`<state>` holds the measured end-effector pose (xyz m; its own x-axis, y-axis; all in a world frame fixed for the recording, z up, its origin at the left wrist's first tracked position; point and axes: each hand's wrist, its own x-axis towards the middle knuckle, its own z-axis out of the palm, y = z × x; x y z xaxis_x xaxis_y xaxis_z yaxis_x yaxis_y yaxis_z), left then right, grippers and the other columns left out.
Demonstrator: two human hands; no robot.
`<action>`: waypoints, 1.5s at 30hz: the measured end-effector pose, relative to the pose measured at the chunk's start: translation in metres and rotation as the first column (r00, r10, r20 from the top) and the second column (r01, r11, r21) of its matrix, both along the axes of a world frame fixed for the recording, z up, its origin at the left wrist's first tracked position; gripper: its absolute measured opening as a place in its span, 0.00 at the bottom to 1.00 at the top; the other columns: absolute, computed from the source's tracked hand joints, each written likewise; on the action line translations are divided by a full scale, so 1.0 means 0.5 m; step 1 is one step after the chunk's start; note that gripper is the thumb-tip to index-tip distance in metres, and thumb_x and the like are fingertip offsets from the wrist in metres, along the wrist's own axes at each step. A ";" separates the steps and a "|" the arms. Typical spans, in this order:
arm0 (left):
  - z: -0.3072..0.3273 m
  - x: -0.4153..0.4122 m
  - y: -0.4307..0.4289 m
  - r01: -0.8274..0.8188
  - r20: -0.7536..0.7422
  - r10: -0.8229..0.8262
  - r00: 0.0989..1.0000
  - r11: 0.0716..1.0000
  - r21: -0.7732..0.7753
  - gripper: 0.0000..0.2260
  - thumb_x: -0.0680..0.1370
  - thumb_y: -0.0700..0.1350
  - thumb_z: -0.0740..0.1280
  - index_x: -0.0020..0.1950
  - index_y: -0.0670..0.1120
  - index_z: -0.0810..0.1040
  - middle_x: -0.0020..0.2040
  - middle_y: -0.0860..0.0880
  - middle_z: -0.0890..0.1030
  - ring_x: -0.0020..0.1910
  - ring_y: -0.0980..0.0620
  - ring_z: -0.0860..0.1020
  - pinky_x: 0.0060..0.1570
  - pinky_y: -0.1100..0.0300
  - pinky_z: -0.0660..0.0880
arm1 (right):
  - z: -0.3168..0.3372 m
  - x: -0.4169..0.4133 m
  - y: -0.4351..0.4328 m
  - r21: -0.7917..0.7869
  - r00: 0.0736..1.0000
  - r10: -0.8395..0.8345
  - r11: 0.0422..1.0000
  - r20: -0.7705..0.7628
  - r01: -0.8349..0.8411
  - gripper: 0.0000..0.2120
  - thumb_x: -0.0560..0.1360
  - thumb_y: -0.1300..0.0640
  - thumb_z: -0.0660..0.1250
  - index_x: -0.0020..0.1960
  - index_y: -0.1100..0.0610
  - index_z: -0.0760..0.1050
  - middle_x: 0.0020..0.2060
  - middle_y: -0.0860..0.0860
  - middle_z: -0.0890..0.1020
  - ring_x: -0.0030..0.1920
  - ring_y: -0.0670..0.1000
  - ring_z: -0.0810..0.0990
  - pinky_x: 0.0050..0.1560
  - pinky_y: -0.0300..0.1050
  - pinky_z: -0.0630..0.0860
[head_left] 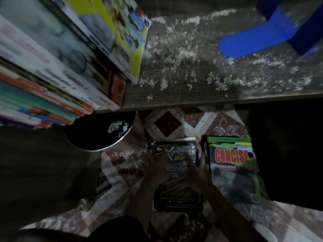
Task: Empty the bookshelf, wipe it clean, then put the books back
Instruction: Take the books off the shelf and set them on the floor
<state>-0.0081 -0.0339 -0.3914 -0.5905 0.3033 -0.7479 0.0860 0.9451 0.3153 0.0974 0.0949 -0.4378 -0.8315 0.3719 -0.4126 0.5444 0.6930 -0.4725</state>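
Dusty shelf board (192, 79) up top, row of books (43, 81) at its left end. Below: black bin (94, 137), green CONCISE book (234, 170), just beside it Xpress book (178, 173) atop a dark stack. Left hand (155, 169) spread flat on Xpress book's left edge; right hand (199, 174) straight-fingered on its right edge.

You had two hands in view: one left hand (155, 169) and one right hand (199, 173). On the patterned floor (167, 126) you had two stacks of books, the Xpress stack (178, 154) and the CONCISE stack (234, 165); the books in each could not be counted. One round black bin (90, 137) sat by the floor's left edge. The one dusty shelf (192, 70) carried one blue object (253, 41) at its right end and one row of books (43, 84) at its left end, too blurred to count.
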 end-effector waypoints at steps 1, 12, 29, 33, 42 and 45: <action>0.030 -0.007 0.010 -0.015 0.021 0.014 1.000 0.999 0.036 0.30 0.77 0.43 0.64 0.76 0.55 0.57 0.77 0.41 0.48 0.75 0.37 0.50 0.71 0.46 0.57 | 0.023 -0.009 0.004 -0.027 0.998 -0.045 0.999 0.054 0.046 0.44 0.66 0.47 0.71 0.76 0.44 0.53 0.74 0.67 0.52 0.68 0.70 0.63 0.61 0.54 0.69; 0.609 -0.020 0.032 0.209 -0.627 0.310 0.715 0.760 0.615 0.16 0.70 0.47 0.54 0.43 0.45 0.81 0.44 0.47 0.82 0.45 0.48 0.79 0.48 0.54 0.75 | 0.544 -0.157 -0.051 -0.571 0.599 -0.578 0.788 -0.555 0.231 0.09 0.62 0.52 0.57 0.27 0.48 0.73 0.23 0.48 0.75 0.29 0.51 0.72 0.33 0.47 0.68; 0.827 -0.116 -0.119 -0.012 -0.902 0.431 0.010 0.902 0.431 0.26 0.72 0.49 0.70 0.68 0.44 0.70 0.66 0.39 0.64 0.62 0.44 0.59 0.59 0.47 0.64 | 0.820 -0.290 -0.152 -0.478 0.761 -0.151 0.848 -0.630 -0.228 0.39 0.71 0.67 0.62 0.76 0.43 0.52 0.74 0.48 0.62 0.73 0.49 0.61 0.69 0.56 0.65; 0.836 -0.115 -0.090 0.049 -0.906 0.423 -0.026 0.906 0.421 0.24 0.72 0.51 0.68 0.65 0.43 0.74 0.61 0.40 0.70 0.57 0.46 0.61 0.54 0.51 0.64 | 0.819 -0.287 -0.149 -0.547 0.741 -0.235 0.811 -0.629 -0.208 0.40 0.66 0.57 0.64 0.75 0.44 0.53 0.72 0.49 0.66 0.71 0.47 0.65 0.68 0.56 0.68; 0.820 -0.097 -0.018 0.248 -0.801 0.475 0.363 0.780 0.575 0.32 0.78 0.51 0.63 0.76 0.57 0.48 0.73 0.43 0.66 0.58 0.41 0.77 0.54 0.48 0.75 | 0.798 -0.276 -0.093 -0.636 0.676 -0.387 0.756 -0.627 -0.157 0.39 0.74 0.62 0.64 0.77 0.48 0.47 0.57 0.49 0.74 0.59 0.50 0.74 0.61 0.46 0.72; 0.778 -0.094 -0.005 0.331 -0.843 0.410 0.348 0.788 0.520 0.38 0.79 0.51 0.62 0.71 0.68 0.33 0.77 0.42 0.58 0.41 0.40 0.81 0.39 0.47 0.80 | 0.784 -0.273 -0.072 -0.703 0.644 -0.464 0.693 -0.607 -0.163 0.37 0.76 0.71 0.61 0.76 0.52 0.47 0.54 0.48 0.76 0.54 0.48 0.75 0.57 0.42 0.72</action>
